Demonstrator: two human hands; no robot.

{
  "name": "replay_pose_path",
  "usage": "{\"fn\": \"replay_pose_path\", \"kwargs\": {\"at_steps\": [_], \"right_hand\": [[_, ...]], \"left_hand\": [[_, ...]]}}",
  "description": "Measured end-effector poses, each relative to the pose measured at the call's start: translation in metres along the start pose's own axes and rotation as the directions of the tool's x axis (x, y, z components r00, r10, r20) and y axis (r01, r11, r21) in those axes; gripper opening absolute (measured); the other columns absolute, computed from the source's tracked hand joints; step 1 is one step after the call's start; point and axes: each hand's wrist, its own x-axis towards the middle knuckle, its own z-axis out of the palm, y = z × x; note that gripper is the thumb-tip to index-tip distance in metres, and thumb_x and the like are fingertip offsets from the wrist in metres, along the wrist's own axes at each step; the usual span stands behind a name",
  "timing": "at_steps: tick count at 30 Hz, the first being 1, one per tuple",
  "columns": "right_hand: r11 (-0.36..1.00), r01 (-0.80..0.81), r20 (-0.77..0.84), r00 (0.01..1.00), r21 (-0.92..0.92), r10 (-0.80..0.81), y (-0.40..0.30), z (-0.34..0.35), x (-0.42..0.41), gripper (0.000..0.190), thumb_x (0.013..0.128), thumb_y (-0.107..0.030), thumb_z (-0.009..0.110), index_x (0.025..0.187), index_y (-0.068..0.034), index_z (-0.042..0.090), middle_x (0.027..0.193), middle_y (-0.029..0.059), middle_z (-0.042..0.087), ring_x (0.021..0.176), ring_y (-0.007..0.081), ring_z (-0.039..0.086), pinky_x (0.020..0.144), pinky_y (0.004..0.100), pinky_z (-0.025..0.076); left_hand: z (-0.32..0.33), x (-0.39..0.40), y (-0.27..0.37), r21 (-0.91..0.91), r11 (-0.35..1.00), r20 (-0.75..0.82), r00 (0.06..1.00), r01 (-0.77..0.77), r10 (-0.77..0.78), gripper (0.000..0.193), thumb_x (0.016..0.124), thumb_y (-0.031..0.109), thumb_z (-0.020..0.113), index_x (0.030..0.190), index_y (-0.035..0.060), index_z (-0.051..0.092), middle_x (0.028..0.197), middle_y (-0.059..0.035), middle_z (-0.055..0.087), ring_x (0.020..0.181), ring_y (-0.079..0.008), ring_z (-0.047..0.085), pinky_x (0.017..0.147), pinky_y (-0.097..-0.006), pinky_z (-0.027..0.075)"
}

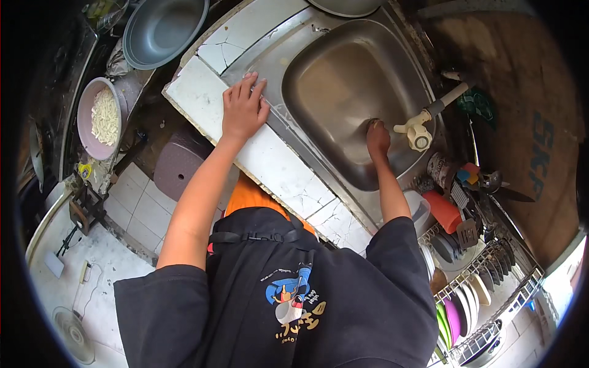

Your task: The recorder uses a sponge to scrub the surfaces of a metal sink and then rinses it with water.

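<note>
My left hand (245,108) rests palm down with fingers spread on the front rim of the stainless steel sink (294,138), where it meets the white tiled edge (271,161). Down in the basin, my right hand (378,140) reaches to the floor of the sink beside the tap. Its fingertips touch a small dark spot near the drain area, and whether they grip anything is hidden. Brownish, cloudy water seems to cover the basin floor. A cream plastic tap (416,131) with a round knob juts over the basin's right side.
A dish rack (497,317) with plates stands at the right, below utensils and a red cup (442,211). At the left are a grey basin (165,32) and a pinkish bowl (83,122) of white cut strips (105,117). A purple-brown plastic stool (181,161) stands below the counter.
</note>
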Motion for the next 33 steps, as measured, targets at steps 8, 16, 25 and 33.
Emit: {"fn": "replay_pose_path", "kwargs": {"at_steps": [8, 16, 25, 33], "right_hand": [[0.998, 0.057, -0.01, 0.998, -0.032, -0.058, 0.0, -0.004, 0.002, 0.029, 0.096, -0.031, 0.062, 0.102, -0.004, 0.068, 0.093, 0.0266, 0.072, 0.09, 0.046, 0.071, 0.079, 0.0541, 0.058], [0.997, 0.07, 0.053, 0.996, -0.03, -0.068, 0.003, -0.013, 0.005, 0.029, 0.09, -0.031, 0.068, 0.104, -0.006, 0.073, 0.099, 0.0214, 0.073, 0.096, 0.043, 0.07, 0.084, 0.0523, 0.057], [0.997, 0.029, -0.036, 0.999, 0.069, -0.027, 0.01, -0.004, 0.009, 0.03, 0.083, -0.026, 0.067, 0.107, -0.009, 0.074, 0.102, 0.0205, 0.073, 0.097, 0.0436, 0.069, 0.086, 0.0521, 0.055], [0.985, -0.001, -0.085, 0.996, 0.171, 0.016, 0.004, 0.001, 0.012, 0.026, 0.08, -0.018, 0.063, 0.101, -0.006, 0.075, 0.1, 0.0218, 0.073, 0.097, 0.0451, 0.068, 0.086, 0.0508, 0.055]], "left_hand": [[0.001, 0.001, 0.0, 0.028, 1.0, -0.055, 0.998, -0.01, 0.012, 0.042, 0.086, 0.018, 0.061, 0.127, 0.0122, 0.065, 0.139, -0.0072, 0.058, 0.129, -0.0223, 0.054, 0.104, -0.0421, 0.037], [0.0, 0.0, -0.001, 0.006, 1.0, -0.037, 0.999, -0.002, 0.003, 0.044, 0.087, 0.019, 0.06, 0.131, 0.012, 0.063, 0.141, -0.0073, 0.057, 0.132, -0.0229, 0.051, 0.106, -0.0425, 0.035], [0.0, 0.002, 0.001, 0.017, 1.0, -0.042, 0.999, -0.005, 0.006, 0.043, 0.086, 0.019, 0.061, 0.128, 0.0128, 0.064, 0.139, -0.0065, 0.058, 0.13, -0.0226, 0.053, 0.106, -0.0426, 0.036], [0.001, 0.0, 0.0, 0.023, 1.0, -0.044, 0.999, -0.001, 0.002, 0.043, 0.086, 0.019, 0.061, 0.129, 0.0126, 0.064, 0.139, -0.0065, 0.058, 0.13, -0.0222, 0.053, 0.106, -0.0433, 0.036]]}}
